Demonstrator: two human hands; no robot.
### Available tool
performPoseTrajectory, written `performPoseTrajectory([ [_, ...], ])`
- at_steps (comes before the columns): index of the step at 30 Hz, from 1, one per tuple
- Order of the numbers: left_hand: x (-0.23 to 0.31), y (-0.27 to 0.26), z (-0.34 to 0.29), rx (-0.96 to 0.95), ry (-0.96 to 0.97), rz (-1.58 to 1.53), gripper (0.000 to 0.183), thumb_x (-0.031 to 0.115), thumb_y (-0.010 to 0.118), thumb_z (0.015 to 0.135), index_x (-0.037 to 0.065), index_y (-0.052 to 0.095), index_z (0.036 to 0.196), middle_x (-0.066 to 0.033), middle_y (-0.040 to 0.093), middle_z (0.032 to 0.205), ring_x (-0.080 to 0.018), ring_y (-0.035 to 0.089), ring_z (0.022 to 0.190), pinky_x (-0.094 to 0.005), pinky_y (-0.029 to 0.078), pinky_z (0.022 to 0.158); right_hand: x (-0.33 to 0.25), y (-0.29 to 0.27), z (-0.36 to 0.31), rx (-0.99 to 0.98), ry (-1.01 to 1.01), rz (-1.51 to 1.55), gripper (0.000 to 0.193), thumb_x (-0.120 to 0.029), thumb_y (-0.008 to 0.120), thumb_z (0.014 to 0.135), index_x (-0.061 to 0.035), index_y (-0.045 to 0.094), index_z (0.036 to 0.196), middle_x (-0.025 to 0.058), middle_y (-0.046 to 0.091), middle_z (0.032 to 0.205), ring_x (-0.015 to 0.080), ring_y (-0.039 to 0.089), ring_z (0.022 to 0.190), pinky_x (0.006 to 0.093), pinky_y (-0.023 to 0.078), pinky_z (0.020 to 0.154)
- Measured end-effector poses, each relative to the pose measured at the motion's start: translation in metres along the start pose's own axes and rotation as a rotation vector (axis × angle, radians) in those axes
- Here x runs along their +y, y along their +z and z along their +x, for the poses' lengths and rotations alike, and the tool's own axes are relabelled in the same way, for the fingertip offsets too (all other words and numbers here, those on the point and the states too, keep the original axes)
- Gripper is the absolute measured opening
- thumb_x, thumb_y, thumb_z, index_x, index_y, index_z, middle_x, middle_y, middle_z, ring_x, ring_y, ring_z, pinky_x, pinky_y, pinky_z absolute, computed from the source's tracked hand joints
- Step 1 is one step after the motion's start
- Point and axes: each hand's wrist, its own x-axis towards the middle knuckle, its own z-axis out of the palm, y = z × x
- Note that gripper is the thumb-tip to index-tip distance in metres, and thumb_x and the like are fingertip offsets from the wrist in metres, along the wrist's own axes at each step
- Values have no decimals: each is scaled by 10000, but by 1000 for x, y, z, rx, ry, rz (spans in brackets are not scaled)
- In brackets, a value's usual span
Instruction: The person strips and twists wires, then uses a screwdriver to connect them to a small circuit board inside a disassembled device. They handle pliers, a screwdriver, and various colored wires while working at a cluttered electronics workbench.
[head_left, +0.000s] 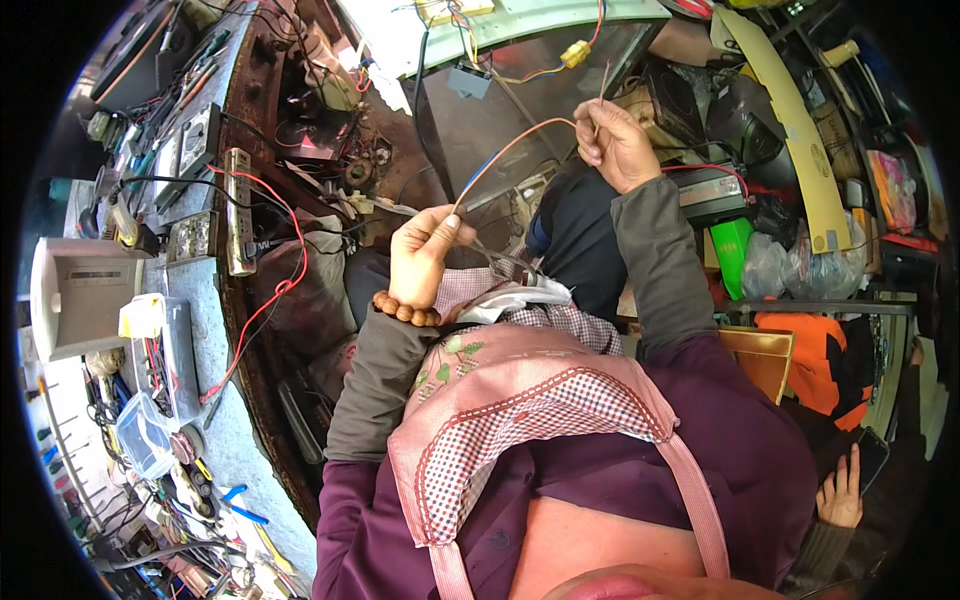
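My left hand (425,255), a wooden bead bracelet on its wrist, pinches a bundle of thin wires, red and blue (505,152), near their lower end. My right hand (612,142) is raised further out and grips the other end of the same wires, so that they arc between the two hands. From the right fist a thin wire rises to a yellow connector (574,54). Below the wires lies a dark flat panel (500,110). A pink checked apron (520,410) covers my chest.
A cluttered workbench (215,300) runs down the left, with a white box (75,290), a power strip (238,210), red leads, clear tubs and hand tools. On the right are a cream plastic strip (790,110), bags and a green box. Another person's hand (842,490) shows at lower right.
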Motion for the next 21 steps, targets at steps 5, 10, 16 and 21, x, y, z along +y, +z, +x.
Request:
performPoseTrajectory([
  [5,-1,0,1,3,6,-9,223,125,659,1086,-14,731,1244,-54,777,963,-106,704,866,-260,569,856,-8,18,-10,-272,38,-127,465,-131,700,986,-4,607,1424,93,729,1094,126,670,862,266,528,754],
  [10,1,3,3,-30,-12,9,226,103,666,1076,-19,729,1256,-69,783,1005,-125,718,917,-276,571,894,5,30,-2,-397,152,-469,578,-52,660,984,-87,549,1550,67,730,1170,112,688,937,249,552,818],
  [16,5,15,1,-153,-36,60,228,107,662,1078,-32,726,1248,-70,784,1001,-119,698,937,-280,547,886,30,50,9,-479,269,-586,448,-179,606,1104,-58,569,1533,75,717,1343,123,695,1007,281,581,818],
  [21,14,19,10,-205,-107,-13,309,251,623,1120,-22,721,1229,-20,703,817,-90,609,768,-260,498,747,37,53,17,-370,-19,-454,222,-19,634,1054,20,754,1237,109,783,1171,187,740,1085,316,604,867],
])
